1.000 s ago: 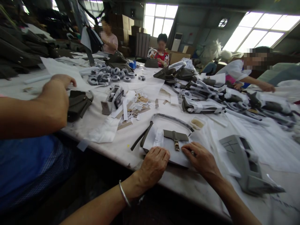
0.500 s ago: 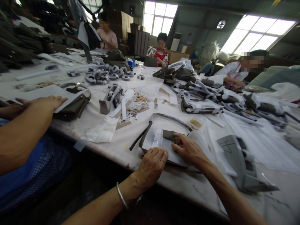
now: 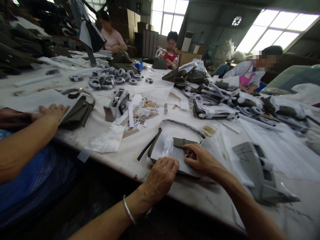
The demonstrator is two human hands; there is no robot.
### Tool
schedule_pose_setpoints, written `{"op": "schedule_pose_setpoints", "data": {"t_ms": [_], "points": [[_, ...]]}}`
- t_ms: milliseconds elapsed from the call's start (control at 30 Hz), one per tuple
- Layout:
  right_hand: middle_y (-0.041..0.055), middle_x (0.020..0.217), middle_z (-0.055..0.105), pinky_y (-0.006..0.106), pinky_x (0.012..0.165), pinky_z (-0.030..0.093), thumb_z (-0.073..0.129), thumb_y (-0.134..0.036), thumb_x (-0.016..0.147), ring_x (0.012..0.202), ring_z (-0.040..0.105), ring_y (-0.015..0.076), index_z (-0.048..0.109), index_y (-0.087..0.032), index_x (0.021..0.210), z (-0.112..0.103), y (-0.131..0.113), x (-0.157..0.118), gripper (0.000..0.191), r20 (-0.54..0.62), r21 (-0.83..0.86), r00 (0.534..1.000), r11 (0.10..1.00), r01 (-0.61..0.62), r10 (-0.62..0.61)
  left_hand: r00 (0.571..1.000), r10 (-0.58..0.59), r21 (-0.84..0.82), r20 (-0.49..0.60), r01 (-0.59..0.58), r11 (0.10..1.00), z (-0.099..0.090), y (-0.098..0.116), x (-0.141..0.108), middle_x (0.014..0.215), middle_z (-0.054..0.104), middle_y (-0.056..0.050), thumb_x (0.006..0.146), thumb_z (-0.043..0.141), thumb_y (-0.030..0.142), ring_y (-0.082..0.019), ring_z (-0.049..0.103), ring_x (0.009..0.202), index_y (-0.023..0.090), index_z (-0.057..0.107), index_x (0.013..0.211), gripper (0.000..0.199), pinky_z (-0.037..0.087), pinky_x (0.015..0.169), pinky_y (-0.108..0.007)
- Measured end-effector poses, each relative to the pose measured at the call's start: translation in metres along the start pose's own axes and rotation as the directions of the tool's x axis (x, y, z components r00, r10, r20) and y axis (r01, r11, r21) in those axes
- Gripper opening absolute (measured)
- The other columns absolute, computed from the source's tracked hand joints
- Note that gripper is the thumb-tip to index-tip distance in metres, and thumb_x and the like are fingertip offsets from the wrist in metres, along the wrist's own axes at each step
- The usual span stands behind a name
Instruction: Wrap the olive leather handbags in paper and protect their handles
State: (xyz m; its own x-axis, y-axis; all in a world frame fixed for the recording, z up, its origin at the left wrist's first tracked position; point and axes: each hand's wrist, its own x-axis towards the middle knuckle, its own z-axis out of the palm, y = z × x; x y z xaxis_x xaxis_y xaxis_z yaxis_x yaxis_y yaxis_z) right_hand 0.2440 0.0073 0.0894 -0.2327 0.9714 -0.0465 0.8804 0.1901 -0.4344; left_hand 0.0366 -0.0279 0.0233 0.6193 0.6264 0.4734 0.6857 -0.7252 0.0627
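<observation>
An olive handbag (image 3: 151, 149) lies at the table's front edge, its front covered by white paper (image 3: 183, 164). Its handle (image 3: 178, 121) is wrapped in clear film and arches away from me. My left hand (image 3: 162, 175) has its fingers curled together over the bag's near edge, holding the paper against it. On the olive strap tab (image 3: 180, 142), my right hand (image 3: 203, 160) pinches a shiny, gold-brown metal clasp (image 3: 189, 154) between thumb and fingers. Part of the clasp is hidden by the fingers. A loose olive strap (image 3: 147, 146) sticks out to the left.
Cardboard scraps (image 3: 147, 111) and a small grey box (image 3: 112, 110) lie beyond. Wrapped rolls (image 3: 107, 80) and piled bags (image 3: 215, 110) fill the back. A grey stand (image 3: 255, 170) is at right. A co-worker's hand (image 3: 51, 115) presses paper on another bag (image 3: 80, 111) at left.
My right fingers have shifted slightly on the clasp, so more of its shiny metal shows. My left hand stays put. The co-worker's hands at left have moved a little on their bag.
</observation>
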Motion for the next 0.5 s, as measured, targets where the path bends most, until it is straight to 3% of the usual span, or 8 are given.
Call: {"op": "schedule_pose_setpoints", "data": {"t_ms": [100, 267, 367, 433, 500], "points": [[0.0059, 0.097, 0.071, 0.032, 0.071, 0.054, 0.059, -0.024, 0.079, 0.078, 0.067, 0.0192, 0.064, -0.021, 0.119, -0.013, 0.009, -0.007, 0.041, -0.017, 0.144, 1.000, 0.989, -0.018, 0.021, 1.000, -0.013, -0.015, -0.003, 0.013, 1.000, 0.001, 0.000, 0.000, 0.109, 0.061, -0.010, 0.093, 0.043, 0.009, -0.024, 0.058, 0.100, 0.010, 0.050, 0.122, 0.030, 0.047, 0.091, -0.038], [0.0073, 0.096, 0.076, 0.037, 0.077, 0.058, 0.066, -0.049, 0.079, 0.087, 0.071, 0.0259, 0.070, -0.025, 0.109, -0.040, 0.020, -0.046, 0.039, -0.244, 0.353, 0.947, 0.929, -0.114, 0.209, 1.000, -0.019, -0.060, -0.021, 0.018, 0.998, 0.001, 0.000, 0.001, 0.110, 0.062, -0.011, 0.092, 0.047, 0.008, -0.024, 0.059, 0.101, 0.009, 0.051, 0.123, 0.031, 0.048, 0.092, -0.039], [0.0073, 0.087, 0.077, 0.035, 0.072, 0.060, 0.070, -0.056, 0.076, 0.079, 0.073, 0.0266, 0.073, -0.025, 0.102, -0.046, 0.028, -0.079, 0.041, -0.094, 0.489, 0.950, 0.845, -0.217, 0.299, 0.998, -0.022, -0.187, -0.059, 0.010, 0.982, -0.011, -0.004, 0.001, 0.110, 0.063, -0.010, 0.093, 0.048, 0.011, -0.023, 0.060, 0.102, 0.012, 0.053, 0.121, 0.028, 0.050, 0.093, -0.037], [0.0069, 0.082, 0.077, 0.033, 0.068, 0.061, 0.070, -0.056, 0.076, 0.075, 0.073, 0.0266, 0.075, -0.025, 0.098, -0.043, 0.037, -0.099, 0.039, 0.081, 0.509, 0.955, 0.812, -0.286, 0.285, 0.992, -0.050, -0.292, -0.120, 0.012, 0.956, -0.025, -0.009, 0.001, 0.112, 0.064, -0.009, 0.094, 0.048, 0.014, -0.021, 0.060, 0.105, 0.016, 0.055, 0.119, 0.025, 0.051, 0.094, -0.035], [0.0066, 0.082, 0.077, 0.033, 0.068, 0.061, 0.070, -0.057, 0.075, 0.076, 0.074, 0.0268, 0.076, -0.025, 0.096, -0.039, 0.048, -0.115, 0.038, 0.158, 0.482, 0.942, 0.810, -0.334, 0.295, 0.974, -0.094, -0.332, -0.205, 0.021, 0.943, -0.039, -0.018, 0.001, 0.115, 0.064, -0.009, 0.094, 0.049, 0.013, -0.020, 0.059, 0.109, 0.018, 0.056, 0.118, 0.025, 0.050, 0.096, -0.034]]}}
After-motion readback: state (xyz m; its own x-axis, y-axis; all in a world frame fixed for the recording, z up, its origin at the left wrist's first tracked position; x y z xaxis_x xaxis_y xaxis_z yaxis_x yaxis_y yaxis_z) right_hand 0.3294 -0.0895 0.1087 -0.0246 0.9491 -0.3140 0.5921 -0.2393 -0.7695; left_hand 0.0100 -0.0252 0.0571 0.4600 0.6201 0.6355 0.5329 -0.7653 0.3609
